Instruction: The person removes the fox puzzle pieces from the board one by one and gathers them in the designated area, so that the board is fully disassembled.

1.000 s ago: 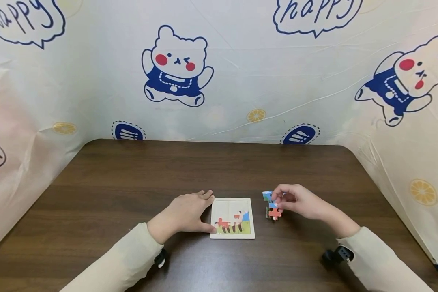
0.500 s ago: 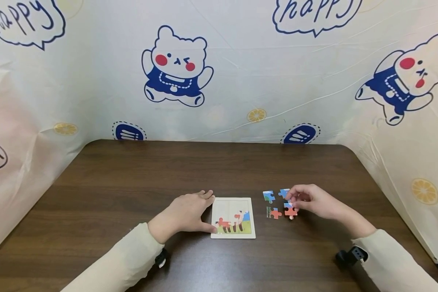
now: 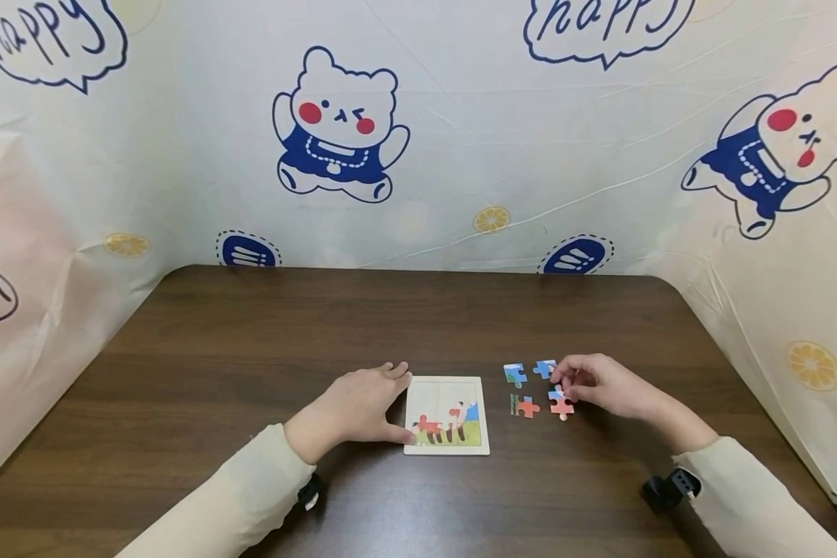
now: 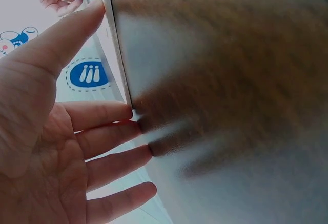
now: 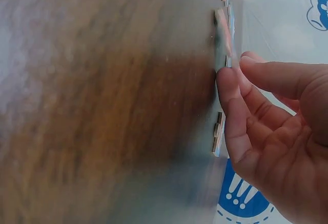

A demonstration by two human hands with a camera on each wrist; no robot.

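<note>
A square jigsaw board (image 3: 446, 387) with a pale frame lies on the table, a red animal picture across its near half. My left hand (image 3: 354, 404) rests at its left side, thumb and fingers spread and straight. The left wrist view has the left thumb (image 4: 77, 32) and fingertips right at the board's edge. Right of the board, my right hand (image 3: 600, 384) pinches a red-and-blue puzzle piece (image 3: 561, 404) between thumb and fingers. That puzzle piece (image 5: 224, 32) looks tilted against the tabletop in the right wrist view; the fingers partly hide it.
Beside the held piece lie a blue-and-green puzzle piece (image 3: 514, 375), a blue one (image 3: 544, 369) and a red one with a green strip (image 3: 526, 407). Behind the brown table (image 3: 321, 318) hangs a printed curtain (image 3: 453, 139).
My right hand has moved right with the red-and-blue piece, uncovering the other pieces, and the piece has turned slightly. The left hand and the board have stayed in place.
</note>
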